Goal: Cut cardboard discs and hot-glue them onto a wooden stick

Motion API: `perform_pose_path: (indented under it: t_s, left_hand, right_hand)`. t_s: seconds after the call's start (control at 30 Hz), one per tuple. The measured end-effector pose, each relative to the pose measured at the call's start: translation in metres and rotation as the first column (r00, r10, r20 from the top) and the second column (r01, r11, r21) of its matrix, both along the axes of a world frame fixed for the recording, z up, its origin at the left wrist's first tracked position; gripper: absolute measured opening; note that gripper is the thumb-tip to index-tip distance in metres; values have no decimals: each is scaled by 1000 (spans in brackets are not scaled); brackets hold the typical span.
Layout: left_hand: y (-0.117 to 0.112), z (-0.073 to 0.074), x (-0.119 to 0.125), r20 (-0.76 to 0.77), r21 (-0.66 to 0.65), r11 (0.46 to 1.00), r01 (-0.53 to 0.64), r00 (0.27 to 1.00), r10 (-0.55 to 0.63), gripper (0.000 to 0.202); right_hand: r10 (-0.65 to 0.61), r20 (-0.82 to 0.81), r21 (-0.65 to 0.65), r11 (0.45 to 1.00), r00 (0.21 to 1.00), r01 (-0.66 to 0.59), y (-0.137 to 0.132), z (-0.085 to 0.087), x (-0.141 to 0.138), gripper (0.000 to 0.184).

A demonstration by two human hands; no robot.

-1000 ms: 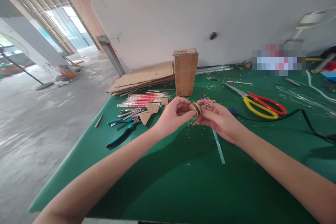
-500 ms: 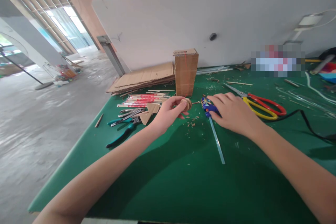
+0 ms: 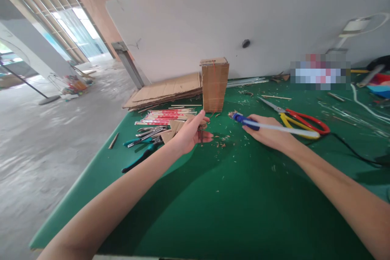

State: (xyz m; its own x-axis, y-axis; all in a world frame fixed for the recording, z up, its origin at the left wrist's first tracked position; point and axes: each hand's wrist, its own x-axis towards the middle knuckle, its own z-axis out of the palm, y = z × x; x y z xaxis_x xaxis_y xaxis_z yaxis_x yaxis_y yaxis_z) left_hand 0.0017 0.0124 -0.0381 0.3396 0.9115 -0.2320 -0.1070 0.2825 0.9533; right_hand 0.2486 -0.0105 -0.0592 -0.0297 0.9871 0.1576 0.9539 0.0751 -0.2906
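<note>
My left hand (image 3: 190, 133) is left of centre, just above the table, its thumb and fingertips somewhat apart. Between them sits a small brown cardboard piece (image 3: 202, 126), partly hidden and blurred. My right hand (image 3: 268, 130) is wrapped round a blue hot glue gun (image 3: 243, 120), whose tip end, crusted with brown bits, points left toward my left hand. A long pale glue stick (image 3: 286, 128) sticks out of its back to the right. Behind my hands stands an upright cardboard box (image 3: 214, 89) with a thin red string down its front.
Cardboard sheets (image 3: 167, 88) and packaged wooden sticks (image 3: 161, 116) lie at the back left. Green-handled pliers (image 3: 140, 157) are left of my left hand. Scissors (image 3: 307, 122) with red and yellow handles lie behind my right hand. Brown scraps (image 3: 222, 145) litter the green table (image 3: 195, 211).
My left hand has drawn slightly left and loosened its pinch on the cardboard piece. The glue gun has turned in my right hand, its stick swinging from pointing toward me to pointing right.
</note>
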Motion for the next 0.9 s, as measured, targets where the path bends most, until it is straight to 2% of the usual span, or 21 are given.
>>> perform_pose_path:
  t_s: [0.03,0.1,0.17,0.2,0.27,0.33,0.43,0.53,0.6,0.67,0.8,0.9]
  left_hand:
    - [1,1,-1,22,-69,998,2,1000,0,37]
    - [1,2,-1,81,-142,988,62,995,-51,32]
    - [0,2,-1,127,-133,981,143,984,-126,23]
    - [0,1,-1,104,-100,982,163,983,-153,28]
    - [-1,-3,0,-50,4,986,169,985,-168,51]
    - [1,-9,0,-252,137,971,194,955,-156,63]
    - [5,-16,-4,-505,369,882,294,860,-76,58]
    - [7,-18,-8,-700,553,733,396,697,152,45]
    - [8,-16,-11,-739,593,673,442,630,237,32]
    - [8,-15,-11,-745,603,653,458,617,255,21]
    - [11,-18,-12,-671,650,652,391,698,250,18]
    - [16,-25,-12,-593,686,635,354,779,206,16]
  right_hand:
    - [-23,-128,27,999,992,26,1,-1,-1,28]
    - [-50,-377,62,995,925,79,2,-3,-3,32]
    - [-48,-590,72,991,806,112,3,-7,-6,33]
    - [-30,-674,85,989,738,118,3,-10,-7,33]
    - [12,-782,130,981,623,145,4,-15,-11,29]
    - [29,-826,154,972,563,175,4,-20,-15,27]
    - [10,-862,131,971,506,202,6,-24,-19,25]
    - [-7,-904,91,974,428,208,6,-24,-20,26]
    - [-11,-914,67,981,405,179,5,-24,-19,25]
    - [-5,-914,50,991,405,125,2,-23,-18,25]
    - [60,-912,60,998,406,-13,-5,-22,-18,30]
    - [108,-862,110,994,495,-25,-12,-23,-18,33]
